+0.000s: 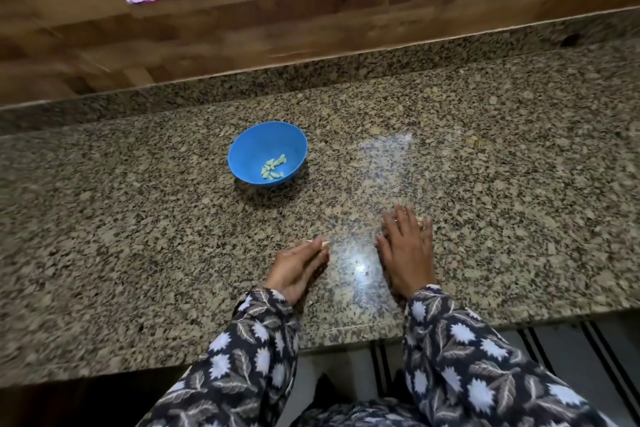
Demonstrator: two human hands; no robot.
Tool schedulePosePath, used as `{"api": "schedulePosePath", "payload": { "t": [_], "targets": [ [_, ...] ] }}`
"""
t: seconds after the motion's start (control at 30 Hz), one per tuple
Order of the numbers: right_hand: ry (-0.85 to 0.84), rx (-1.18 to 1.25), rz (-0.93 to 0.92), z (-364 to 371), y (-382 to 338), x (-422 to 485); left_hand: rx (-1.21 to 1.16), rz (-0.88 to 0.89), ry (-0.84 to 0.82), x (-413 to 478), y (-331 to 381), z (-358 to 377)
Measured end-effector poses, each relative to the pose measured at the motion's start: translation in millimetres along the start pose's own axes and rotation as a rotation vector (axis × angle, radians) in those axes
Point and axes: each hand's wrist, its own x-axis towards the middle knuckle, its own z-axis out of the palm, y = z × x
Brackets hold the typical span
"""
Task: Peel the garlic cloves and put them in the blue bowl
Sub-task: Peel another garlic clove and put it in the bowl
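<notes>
While peeled cloves (273,167) — small, pale green — lie in the blue bowl (252,149), the left hand (298,269) pinches a pale scrap (320,243), possibly skin; the right hand (408,250) lies flat — fingers spread.

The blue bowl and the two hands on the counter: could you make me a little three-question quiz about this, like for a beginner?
1. True or false: the blue bowl is empty.
2. Which hand pinches a small pale piece at its fingertips? A) left hand B) right hand
3. Fill in: the right hand lies palm-down on the granite ____.

Key
1. False: several pale peeled garlic cloves lie in its bottom.
2. A: the left hand, nearer the bowl, holds the piece; whether it is a clove or a bit of skin is too small to tell.
3. Counter.
</notes>
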Motion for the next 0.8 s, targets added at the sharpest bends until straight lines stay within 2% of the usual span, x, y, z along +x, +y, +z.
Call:
{"api": "schedulePosePath", "payload": {
  "t": [0.1, 0.23, 0.37, 0.43, 0.5, 0.53, 0.63, 0.8],
  "targets": [
    [0.011, 0.128, -0.132, 3, -18, -8, -0.061, -0.046, -0.059, 2, 4, 2],
    [-0.055, 0.257, -0.23, 16, -38, -16, 0.22, 0.093, 0.029, -2, -3, 11],
    [-0.175, 0.114, -0.194, 20, -29, -12, 0.727, 0.38, 0.152, 7, -6, 7],
    [-0.215, 0.047, -0.226, 21, -23, -15, 1.171, 0.641, 0.175, 9, -8, 2],
    [-0.223, 0.054, -0.225, 21, -22, -17, 1.551, 0.833, 0.133, 7, -11, -3],
    [-0.223, 0.067, -0.219, 19, -23, -17, 1.657, 0.871, 0.103, 6, -12, -4],
    [-0.218, 0.097, -0.215, 20, -24, -17, 1.751, 0.895, 0.039, 6, -10, -7],
    [-0.233, 0.086, -0.221, 20, -23, -17, 1.859, 0.965, -0.17, 3, -19, -10]
  ]
}}
